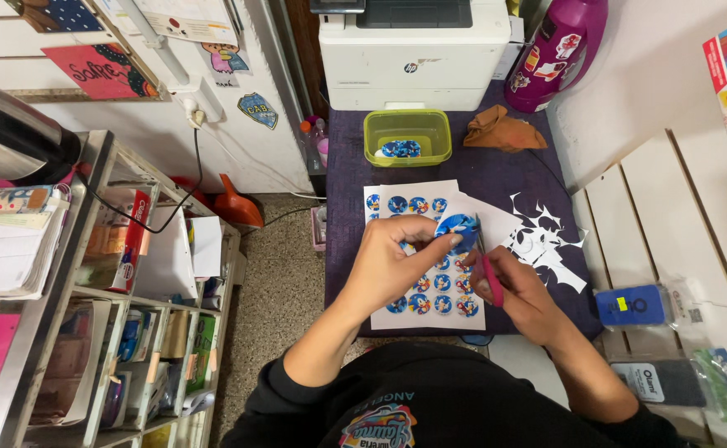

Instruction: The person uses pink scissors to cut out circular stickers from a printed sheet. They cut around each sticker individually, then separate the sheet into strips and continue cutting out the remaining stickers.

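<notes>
My left hand (396, 261) pinches a piece of white paper with a blue round sticker picture (457, 226) on it, held above the table. My right hand (517, 290) grips pink-handled scissors (486, 264), their blades at the edge of that round picture. Under both hands lies a white printed sheet (430, 299) with rows of small blue round pictures. White paper offcuts (550, 241) lie to the right of the sheet on the dark purple table top (496, 170).
A green plastic box (407, 137) with cut blue circles stands behind the sheet, before a white printer (413, 54). A brown cloth (500, 131) and a magenta bottle (556, 50) are at back right. A metal shelf rack (106, 290) stands left; a blue device (630, 305) lies right.
</notes>
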